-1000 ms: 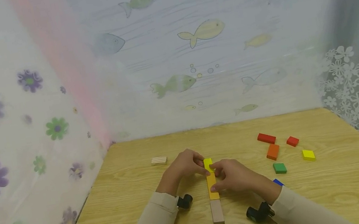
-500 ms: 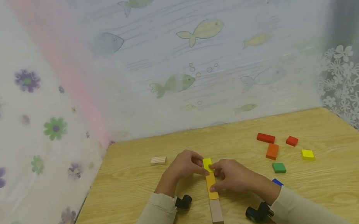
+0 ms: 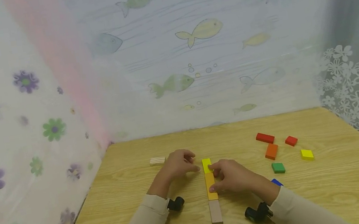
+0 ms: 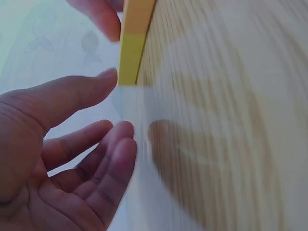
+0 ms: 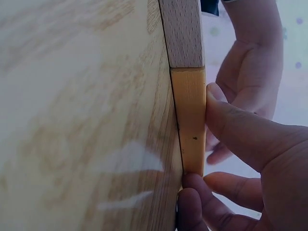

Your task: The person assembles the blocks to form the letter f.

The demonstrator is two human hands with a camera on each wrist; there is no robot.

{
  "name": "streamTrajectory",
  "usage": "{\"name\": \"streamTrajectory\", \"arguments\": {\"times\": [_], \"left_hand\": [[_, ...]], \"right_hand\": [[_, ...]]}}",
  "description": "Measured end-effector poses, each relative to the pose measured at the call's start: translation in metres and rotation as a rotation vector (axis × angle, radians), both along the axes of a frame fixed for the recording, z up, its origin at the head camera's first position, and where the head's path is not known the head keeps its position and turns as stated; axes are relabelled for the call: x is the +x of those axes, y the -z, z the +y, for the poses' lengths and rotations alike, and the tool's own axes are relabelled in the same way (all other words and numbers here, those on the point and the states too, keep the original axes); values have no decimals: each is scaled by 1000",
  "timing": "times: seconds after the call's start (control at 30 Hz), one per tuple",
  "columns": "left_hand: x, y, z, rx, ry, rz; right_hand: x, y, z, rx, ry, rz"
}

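A yellow block [image 3: 206, 163], an orange block [image 3: 209, 181] and a plain brown wooden block [image 3: 215, 212] lie end to end in a straight row on the table. My right hand [image 3: 233, 175] rests on the row from the right, its thumb on the orange block and its index fingertip on the yellow one. In the right wrist view the thumb lies on the orange block's [image 5: 188, 120] upper face, and bent fingers hide the yellow block. To the left of the yellow block, a small gap away, is my left hand [image 3: 178, 165], holding nothing, thumb and fingers apart.
A pale wooden block [image 3: 157, 161] lies beyond the left hand. Over on the right are a long red block [image 3: 265, 138], an orange one [image 3: 271, 152], a small red one [image 3: 291, 141], a yellow one [image 3: 307, 154], a green one [image 3: 278, 168] and a partly hidden blue one [image 3: 277, 182].
My left hand has let go of the yellow block's end and moved a little left. The right hand keeps its place, and the row of blocks stands as before.
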State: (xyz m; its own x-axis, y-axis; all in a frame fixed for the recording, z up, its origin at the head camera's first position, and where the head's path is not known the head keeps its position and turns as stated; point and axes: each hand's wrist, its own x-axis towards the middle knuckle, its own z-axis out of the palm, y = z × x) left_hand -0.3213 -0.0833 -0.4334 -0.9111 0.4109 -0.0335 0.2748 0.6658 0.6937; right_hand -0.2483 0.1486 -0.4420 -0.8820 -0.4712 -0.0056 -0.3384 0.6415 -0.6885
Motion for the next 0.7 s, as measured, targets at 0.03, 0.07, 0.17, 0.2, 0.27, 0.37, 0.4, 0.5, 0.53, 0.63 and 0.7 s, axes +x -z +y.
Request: {"name": "streamTrajectory", "arguments": {"times": [0.03, 0.07, 0.17, 0.2, 0.27, 0.37, 0.4, 0.5, 0.53, 0.63, 0.7], "left_hand": [[-1, 0, -3, -1, -6, 11], [-1, -1, -6, 0, -12, 20], [-3, -4, -16, 7, -28, 37], [-4, -4, -19, 6, -36, 45], [-6, -5, -26, 3, -50, 63], [-8, -6, -38, -12, -72, 91], [-8, -7, -41, -16, -78, 97], [-9, -10, -51, -17, -97, 102], [-10, -11, -54, -14, -105, 101], [-12, -13, -63, -2, -114, 102], [-13, -14, -69, 4, -122, 109]], "right_hand": [[0, 0, 0, 4, 3, 3], [0, 0, 0, 9, 6, 6], [1, 0, -1, 18, 11, 14], [1, 0, -1, 19, 11, 16], [2, 0, -1, 15, 12, 12], [2, 0, -1, 6, 12, 3], [2, 0, -1, 4, 13, 1], [3, 0, -1, 0, 12, 4], [3, 0, -1, 0, 10, 8], [3, 1, 0, 1, 8, 15], [2, 2, 0, 1, 6, 15]]}}
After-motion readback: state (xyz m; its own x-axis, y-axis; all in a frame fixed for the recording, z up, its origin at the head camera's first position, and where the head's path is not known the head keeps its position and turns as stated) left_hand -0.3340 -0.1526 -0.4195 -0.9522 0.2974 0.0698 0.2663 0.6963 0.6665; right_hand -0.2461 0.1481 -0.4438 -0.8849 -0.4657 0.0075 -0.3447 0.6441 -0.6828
